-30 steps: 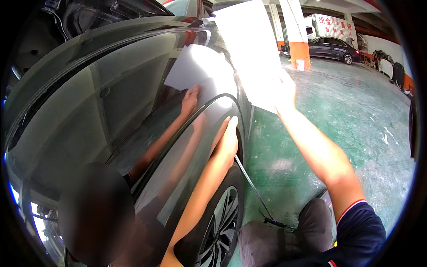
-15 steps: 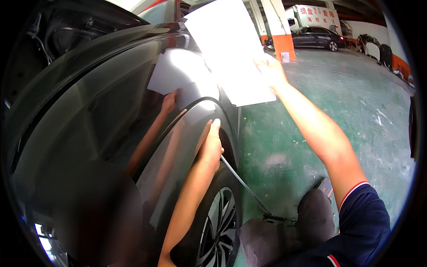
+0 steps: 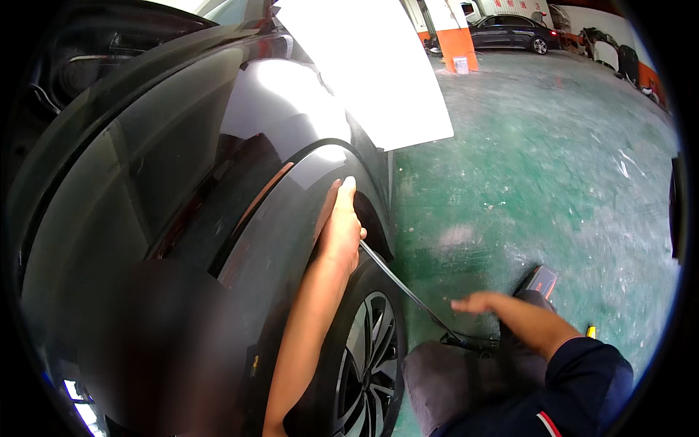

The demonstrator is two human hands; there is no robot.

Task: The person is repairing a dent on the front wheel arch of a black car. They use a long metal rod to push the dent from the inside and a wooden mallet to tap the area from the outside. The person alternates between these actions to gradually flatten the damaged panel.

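My left hand (image 3: 342, 229) is closed at the wheel-arch edge of a dark car fender (image 3: 284, 197), its thumb lying on the paint. A thin metal rod (image 3: 400, 285) runs from under its fingers down toward my lap; the fingers behind the lip are hidden. My right hand (image 3: 477, 302), a little blurred, hovers above my knee near the rod's lower end, fingers stretched out and nothing in them. Over the far part of the fender stands a bright white panel (image 3: 371, 73), with no hand on it. Its glare reflects in the paint.
Below my left hand is the car's wheel (image 3: 368, 371). The hood bay lies open at the far left. A grey and orange box (image 3: 541, 282) and a yellow item (image 3: 591, 332) are on the green floor. An orange and white pillar (image 3: 455, 47) and a parked dark car (image 3: 513, 34) stand farther back.
My right hand has let go of the white panel and come down toward my lap. My left hand stays at the wheel arch. The view has shifted slightly.
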